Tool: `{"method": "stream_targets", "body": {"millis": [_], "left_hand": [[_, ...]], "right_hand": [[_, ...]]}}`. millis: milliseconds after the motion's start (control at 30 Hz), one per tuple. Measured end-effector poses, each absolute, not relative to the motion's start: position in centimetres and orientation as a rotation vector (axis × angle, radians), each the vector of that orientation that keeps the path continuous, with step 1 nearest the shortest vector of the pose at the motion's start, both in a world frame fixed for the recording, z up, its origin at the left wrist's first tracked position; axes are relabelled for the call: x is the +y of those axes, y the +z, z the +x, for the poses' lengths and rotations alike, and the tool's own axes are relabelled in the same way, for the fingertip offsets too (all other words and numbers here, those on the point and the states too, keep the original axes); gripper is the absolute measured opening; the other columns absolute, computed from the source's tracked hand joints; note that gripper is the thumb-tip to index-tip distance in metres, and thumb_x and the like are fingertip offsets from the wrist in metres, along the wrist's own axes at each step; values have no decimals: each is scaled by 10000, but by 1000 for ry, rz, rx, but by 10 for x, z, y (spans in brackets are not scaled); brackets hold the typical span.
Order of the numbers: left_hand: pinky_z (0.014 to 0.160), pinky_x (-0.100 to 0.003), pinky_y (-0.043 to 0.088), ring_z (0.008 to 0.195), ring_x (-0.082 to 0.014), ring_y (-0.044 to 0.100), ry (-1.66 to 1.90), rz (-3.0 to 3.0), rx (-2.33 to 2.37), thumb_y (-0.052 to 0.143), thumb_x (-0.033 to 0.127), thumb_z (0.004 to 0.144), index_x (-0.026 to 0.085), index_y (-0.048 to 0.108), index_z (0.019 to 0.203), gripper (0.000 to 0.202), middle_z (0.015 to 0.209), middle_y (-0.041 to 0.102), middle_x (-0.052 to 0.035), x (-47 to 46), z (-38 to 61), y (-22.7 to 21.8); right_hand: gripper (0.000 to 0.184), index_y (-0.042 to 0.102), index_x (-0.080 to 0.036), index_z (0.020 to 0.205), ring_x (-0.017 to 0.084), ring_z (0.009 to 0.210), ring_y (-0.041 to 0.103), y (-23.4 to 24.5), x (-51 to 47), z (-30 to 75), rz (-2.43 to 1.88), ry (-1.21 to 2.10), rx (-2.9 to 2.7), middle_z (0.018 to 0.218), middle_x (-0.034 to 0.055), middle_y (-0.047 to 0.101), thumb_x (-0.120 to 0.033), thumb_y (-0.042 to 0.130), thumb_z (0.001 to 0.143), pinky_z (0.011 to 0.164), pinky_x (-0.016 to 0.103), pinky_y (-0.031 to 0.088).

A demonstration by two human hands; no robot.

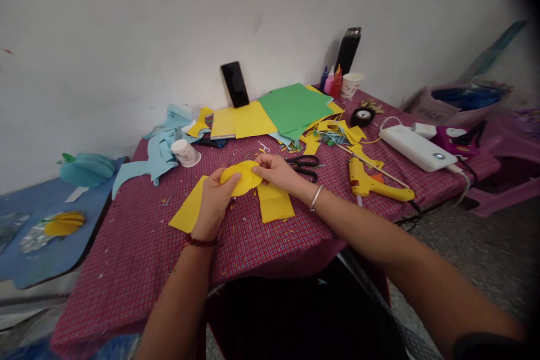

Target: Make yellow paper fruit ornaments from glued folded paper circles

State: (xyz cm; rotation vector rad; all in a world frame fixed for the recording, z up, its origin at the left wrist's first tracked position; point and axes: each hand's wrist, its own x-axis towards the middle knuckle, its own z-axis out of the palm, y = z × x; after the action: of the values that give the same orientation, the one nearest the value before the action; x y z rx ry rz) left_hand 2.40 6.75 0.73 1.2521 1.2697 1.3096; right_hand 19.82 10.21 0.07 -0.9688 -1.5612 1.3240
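Observation:
Both my hands hold a round yellow paper piece [243,178] just above the red checked tablecloth [139,259]. My left hand [215,202] grips its near left edge, fingers curled round it. My right hand [276,171] pinches its far right edge. Under the hands lie two yellow paper sheets, one to the left [188,212] and one to the right [275,206]. Black scissors [304,165] rest just right of my right hand.
A yellow glue gun [373,184] lies to the right, a white power strip [415,147] beyond it. Green and yellow sheets [291,107], a phone [235,84], paint bottles [331,81], a black flask [347,49], paper cups [185,153], blue scraps [162,154] sit at the back.

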Motion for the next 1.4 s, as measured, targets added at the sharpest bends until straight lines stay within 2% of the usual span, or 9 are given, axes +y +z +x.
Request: {"method": "stream_targets", "body": {"millis": [133,300,567,767,900,1000,1167,1267,1400], "left_hand": [[599,-218,445,688,-122,574,1325,1297,1321,652,249,758,176,643,878,141,817,652,0,67,20,6],[514,-193,395,640,-108,550,1321,1194,1247,629,132,655,186,600,910,262,820,623,8,69,14,11],[475,-191,387,586,-93,563,1415,1033,1152,791,294,556,155,625,745,287,767,658,-16,69,12,20],[428,-196,368,450,-60,485,1449,1088,1179,794,297,585,152,678,714,225,648,653,9,70,17,13],[443,-200,388,447,-72,497,1433,1161,1229,772,277,634,159,680,736,181,605,631,26,70,17,9],[484,-195,405,506,-80,517,1445,1205,1284,761,265,650,162,665,728,160,641,636,24,71,14,7],[659,-247,494,688,-128,596,1430,1237,1287,761,284,629,163,668,727,182,767,685,-14,73,11,7],[697,-273,506,679,-133,602,1403,1227,1263,759,305,627,166,668,719,190,740,688,-9,73,13,7],[667,-254,496,620,-113,585,1403,1206,1257,769,294,601,167,649,677,190,665,663,14,73,15,7]], "right_hand": [[122,501,-186,751,73,458,453,0,103,198,-990,1330,-1533,571,-68,487,-152,506,868,456,186,345],[135,515,-182,733,82,449,456,1,104,199,-1024,1324,-1494,543,-67,485,-130,492,855,453,193,339],[111,514,-185,728,71,422,466,1,104,201,-1009,1332,-1434,533,-69,507,-170,510,838,439,187,337],[94,532,-181,744,74,428,482,-1,105,199,-1008,1315,-1423,553,-67,519,-174,516,837,442,189,350],[117,551,-176,741,73,439,495,2,103,198,-1007,1321,-1448,565,-65,531,-149,511,848,454,186,371],[141,576,-171,775,73,448,505,5,102,197,-1001,1337,-1471,569,-62,545,-111,483,862,463,183,384],[168,590,-157,785,74,458,515,9,99,197,-992,1365,-1497,573,-57,557,-80,466,869,469,181,392],[182,582,-152,770,67,460,522,11,97,196,-993,1373,-1494,567,-61,553,-69,457,873,471,169,398],[186,578,-152,785,61,449,528,13,97,196,-983,1400,-1486,557,-67,557,-57,443,871,464,156,407]]}}
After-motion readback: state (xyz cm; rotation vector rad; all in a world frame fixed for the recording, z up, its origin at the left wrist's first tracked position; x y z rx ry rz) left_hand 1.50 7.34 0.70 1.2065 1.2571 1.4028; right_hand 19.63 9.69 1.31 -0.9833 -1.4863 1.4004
